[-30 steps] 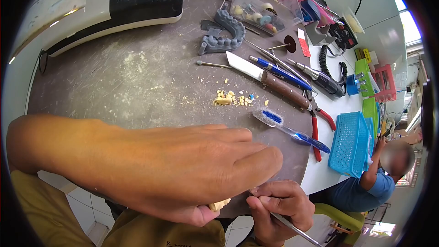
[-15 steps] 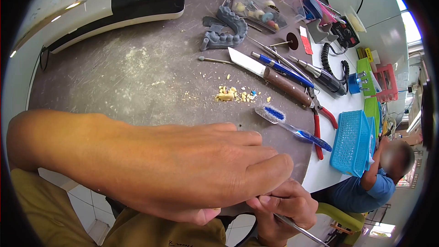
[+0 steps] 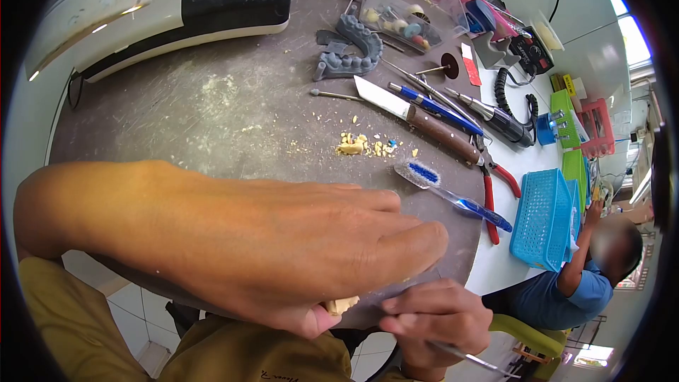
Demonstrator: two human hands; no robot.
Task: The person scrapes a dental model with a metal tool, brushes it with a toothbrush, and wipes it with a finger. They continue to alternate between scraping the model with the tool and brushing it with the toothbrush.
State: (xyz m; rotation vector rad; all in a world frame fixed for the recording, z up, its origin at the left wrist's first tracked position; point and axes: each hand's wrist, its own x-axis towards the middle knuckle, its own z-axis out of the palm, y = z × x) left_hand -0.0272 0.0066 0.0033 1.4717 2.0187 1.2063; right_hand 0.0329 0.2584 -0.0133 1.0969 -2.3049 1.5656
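Note:
My left hand (image 3: 283, 247) reaches across from the left, back of the hand up, its fingers curled. Between its thumb and the hidden fingers sits a small cream-coloured piece (image 3: 342, 305) with a jagged edge; most of it is covered. My right hand (image 3: 438, 318) is at the lower right, closed round a slim metal hand tool (image 3: 472, 358). The tool's shaft runs out toward the lower right, and its working end is hidden. A gap lies between the right fingers and the cream piece. Cream crumbs and chips (image 3: 353, 147) are scattered on the bench beyond my left hand.
On the brown bench (image 3: 170, 120) lie a toothbrush (image 3: 453, 198), a wood-handled knife (image 3: 424, 119), red-handled pliers (image 3: 491, 205), a blue pen (image 3: 435, 107), a rotary handpiece (image 3: 498, 119) and a grey dental model (image 3: 350, 53). A blue basket (image 3: 541, 219) stands right; another person (image 3: 566, 290) sits beyond.
The right hand has drawn slightly away from the left, blurred by motion, and the tool has shifted with it. The cream piece now shows by my left thumb. The view has shifted slightly.

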